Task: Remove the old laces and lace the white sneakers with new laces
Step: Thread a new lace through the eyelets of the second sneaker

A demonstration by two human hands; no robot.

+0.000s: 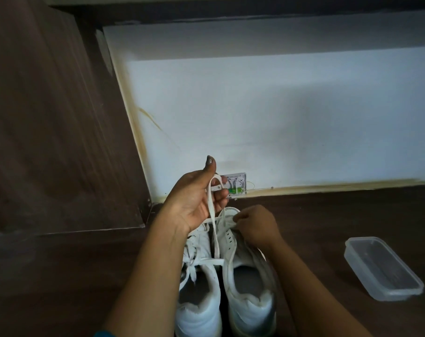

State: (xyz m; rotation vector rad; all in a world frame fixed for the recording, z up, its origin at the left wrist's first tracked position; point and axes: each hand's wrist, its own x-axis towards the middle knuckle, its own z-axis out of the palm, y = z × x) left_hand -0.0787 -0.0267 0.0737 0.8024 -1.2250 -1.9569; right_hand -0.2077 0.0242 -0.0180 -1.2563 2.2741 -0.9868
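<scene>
White sneakers (199, 300) (251, 288): two — hands (194, 198) (257, 224): two — laces (215, 227) (194, 263): two; plastic container (381, 268): one; wall box (235, 184): one.

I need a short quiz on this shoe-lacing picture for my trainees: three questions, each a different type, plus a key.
1. True or false: the left hand holds a white lace raised above the two sneakers.
2. The clear plastic container lies: (A) to the right of the sneakers, (B) to their left, (C) on top of them.
3. The right hand pinches at the front of which sneaker?
Key: 1 true; 2 A; 3 the right sneaker.
</scene>
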